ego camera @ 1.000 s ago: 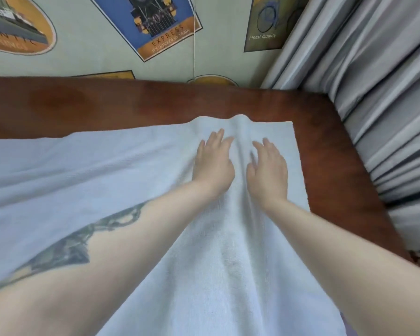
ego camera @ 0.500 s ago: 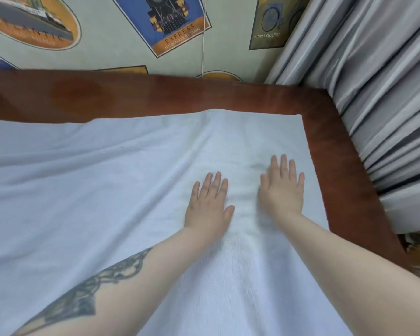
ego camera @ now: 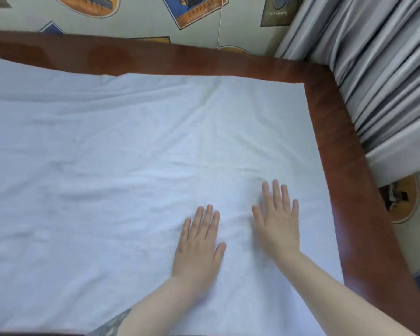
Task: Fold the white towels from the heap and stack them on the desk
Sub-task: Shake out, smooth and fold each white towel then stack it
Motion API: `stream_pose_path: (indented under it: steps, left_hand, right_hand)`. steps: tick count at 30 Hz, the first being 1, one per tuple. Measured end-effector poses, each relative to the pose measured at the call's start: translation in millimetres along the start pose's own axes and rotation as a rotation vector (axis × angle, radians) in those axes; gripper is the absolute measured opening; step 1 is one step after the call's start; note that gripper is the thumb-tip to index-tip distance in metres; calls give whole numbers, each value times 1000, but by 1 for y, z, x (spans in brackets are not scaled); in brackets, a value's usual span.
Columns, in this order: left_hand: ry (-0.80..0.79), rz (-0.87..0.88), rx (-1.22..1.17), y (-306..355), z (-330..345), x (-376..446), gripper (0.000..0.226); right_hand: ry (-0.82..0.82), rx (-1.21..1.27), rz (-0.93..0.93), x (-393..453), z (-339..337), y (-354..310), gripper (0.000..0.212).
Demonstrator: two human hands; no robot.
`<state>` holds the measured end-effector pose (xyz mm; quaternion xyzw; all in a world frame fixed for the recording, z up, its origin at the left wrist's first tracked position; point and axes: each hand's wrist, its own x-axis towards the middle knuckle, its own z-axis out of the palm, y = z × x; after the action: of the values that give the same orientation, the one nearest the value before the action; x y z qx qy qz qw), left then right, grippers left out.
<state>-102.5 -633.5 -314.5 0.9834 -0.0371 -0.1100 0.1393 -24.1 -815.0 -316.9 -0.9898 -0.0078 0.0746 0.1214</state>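
Large white terry towel [ego camera: 131, 166] spread flat on reddish-brown wooden table [ego camera: 325, 117]. Left hand [ego camera: 199, 246], right hand [ego camera: 279, 224] pressed palm-down on it, fingers straight, holding nothing

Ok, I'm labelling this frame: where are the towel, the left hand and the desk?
towel [ego camera: 131, 154], head view, flat middle.
left hand [ego camera: 198, 248], head view, back of hand.
desk [ego camera: 330, 132], head view, bare right edge.

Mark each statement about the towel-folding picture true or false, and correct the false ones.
1. Both hands lie flat on the white terry towel. True: left hand, right hand.
2. The towel is folded into a small square. False: it is spread wide.
3. Grey pleated curtains hang at the right. True.
4. The reddish-brown wooden desk is fully covered. False: its far and right edges show.
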Motion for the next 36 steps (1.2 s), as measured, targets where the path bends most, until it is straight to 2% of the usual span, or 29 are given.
stream_pose_path:
  steps: [2,5,9,12,16,19,22,26,29,32,36]
  left_hand:
    - [-12,-29,24,10,8,-16,64]
    - [-47,-43,36,17,16,-11,65]
    - [-161,77,-44,27,13,-11,69]
    - [-133,21,-35,8,1,-32,67]
    - [-134,-197,-29,-55,-13,-71,66]
    - [-89,-326,-43,-119,-33,-106,65]
    - [16,-481,-129,-198,-58,-153,65]
    - [169,-669,-257,-309,-80,-252,65]
    - [243,-783,-268,-394,-102,-319,63]
    - [270,-814,-233,-458,-127,-356,62]
    - [290,-732,-198,-520,-163,-350,61]
  right_hand:
    - [-78,-30,-56,-43,18,1,62]
    - [-76,-54,-58,-51,21,21,60]
    - [-83,-138,109,-58,10,47,63]
    - [-80,-157,119,-83,15,18,63]
    - [-181,16,-33,-111,31,-92,64]
    - [-253,6,-273,-127,44,-185,65]
    - [-281,58,-443,-146,54,-287,67]
    - [-291,118,-558,-193,78,-415,65]
    - [-317,158,-623,-231,103,-499,63]
    - [-337,183,-653,-262,120,-563,61]
    - [-314,187,-638,-261,129,-626,60]
